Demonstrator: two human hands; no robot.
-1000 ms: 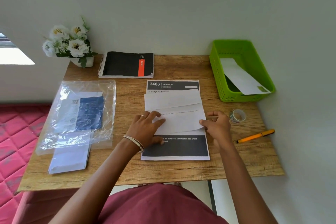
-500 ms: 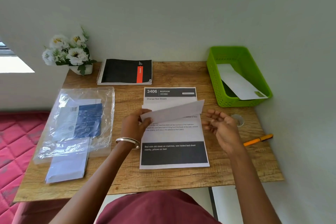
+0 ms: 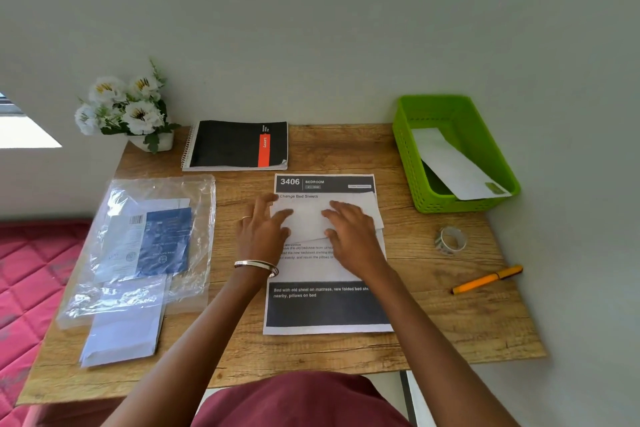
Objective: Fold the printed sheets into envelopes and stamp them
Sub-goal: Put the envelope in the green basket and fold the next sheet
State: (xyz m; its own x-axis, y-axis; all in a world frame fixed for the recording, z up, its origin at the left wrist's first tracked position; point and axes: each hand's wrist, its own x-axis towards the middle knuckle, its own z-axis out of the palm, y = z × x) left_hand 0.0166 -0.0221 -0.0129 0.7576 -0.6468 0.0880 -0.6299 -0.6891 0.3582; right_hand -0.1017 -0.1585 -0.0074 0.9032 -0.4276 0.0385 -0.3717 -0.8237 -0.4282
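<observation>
On top of the printed sheet, mid-desk: a folded white paper, lying across the sheet's upper half, just below the "3406 BEDROOM" header. Both hands are flat on it.

Left hand: fingers straight and spread, palm down, covering the folded paper's left end. Ring on one finger, bangle at the wrist. Not gripping, just pressing.

Right hand: fingers extended, palm down, on the folded paper's right-centre. Also pressing, nothing pinched.

Printed sheet lies flat on the wooden desk, long side running away from the person, dark band with white text at its near end.

Everything else, relative to the printed sheet:
- Left of it: clear plastic bag with a blue-and-white pack inside. A stack of white envelopes sticks out from the bag's near end.
- Behind it, slightly left: black spiral notebook with a red stripe, closed.
- Further left of the notebook, at the desk's far corner: white flowers in a small pot.
- Right and behind: green plastic basket, one white envelope leaning inside, greenish mark at its near right corner.
- Right of it: tape roll, standing apart from the sheet.
- Right and nearer: orange pen, lying at an angle, near the tape roll but not touching.

Wall sits behind the desk; pink quilted surface beyond the desk's left edge.
</observation>
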